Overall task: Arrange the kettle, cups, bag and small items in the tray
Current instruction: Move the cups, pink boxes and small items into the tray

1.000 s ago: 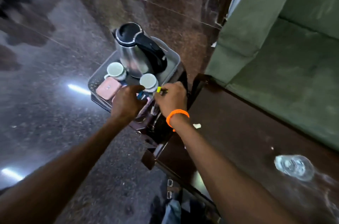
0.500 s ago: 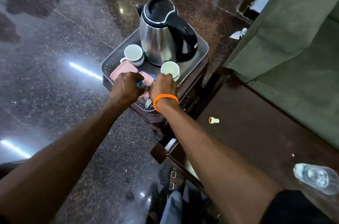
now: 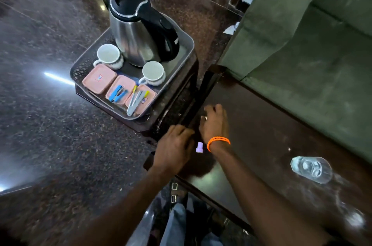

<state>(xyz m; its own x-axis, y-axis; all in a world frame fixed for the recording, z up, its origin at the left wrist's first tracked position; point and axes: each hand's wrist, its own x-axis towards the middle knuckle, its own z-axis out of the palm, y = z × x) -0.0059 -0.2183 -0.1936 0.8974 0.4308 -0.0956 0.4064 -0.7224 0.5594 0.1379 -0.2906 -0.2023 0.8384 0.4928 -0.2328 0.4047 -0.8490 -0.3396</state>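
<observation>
A grey tray (image 3: 187,44) on a dark stand holds a steel kettle (image 3: 136,32) with a black lid and handle, and two white cups (image 3: 109,57) (image 3: 153,72). Three pink lidded boxes (image 3: 99,80) line its near edge. A blue clip (image 3: 117,93) lies on the middle box, and grey tongs with yellow tips (image 3: 136,99) lie on the right one. My left hand (image 3: 174,149) and my right hand (image 3: 214,123), with an orange wristband, hover over the dark table's corner, away from the tray, holding nothing. A small lilac cap (image 3: 199,147) stands between them.
The dark wooden table (image 3: 261,125) runs to the right with a clear plastic bottle (image 3: 311,169) lying on it. A green sofa (image 3: 302,44) borders the table's far side. Polished stone floor lies to the left. My legs show below the table edge.
Both hands have pulled back from the tray's small items to the table corner. The clip and tongs now lie free on the pink boxes. The view has shifted.
</observation>
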